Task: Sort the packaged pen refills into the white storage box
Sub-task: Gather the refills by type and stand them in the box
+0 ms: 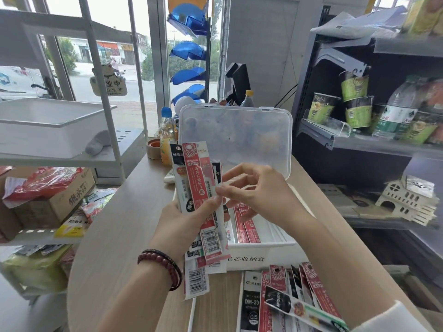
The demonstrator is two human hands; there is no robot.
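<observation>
Working at a pale wood-grain desk (124, 224) in a small shop, facing a glass front with a street beyond the far edge, a white metal rack (112, 130) carrying one white plastic tray (48, 123) off the left edge, and a grey metal shelf (335, 140) off the right edge. Keeping one white plastic storage box (261, 246) near the desk's middle, with one clear hinged lid (236, 137) standing upright behind it. Gripping in the left hand (177, 219), fingers curled round them, a fan of long flat red, black and white refill packs (199, 185), upright above the box's left front corner; counting at least five there, overlapping too much for an exact number. Pinching the fan's right edge with the right hand (261, 190), thumb and forefinger closed on it. Seeing about three red packs in the box (247, 226), the rest hidden by the hands. Counting at least six loose packs (318, 291) along the desk's near edge. Noting one orange soda bottle with a blue cap (166, 137) and one brown tape roll (153, 148) at the far left corner. Counting at least three green noodle cups (358, 111) and one clear water bottle (398, 109) on the shelf, and four blue plastic trays (189, 50) by the window.
</observation>
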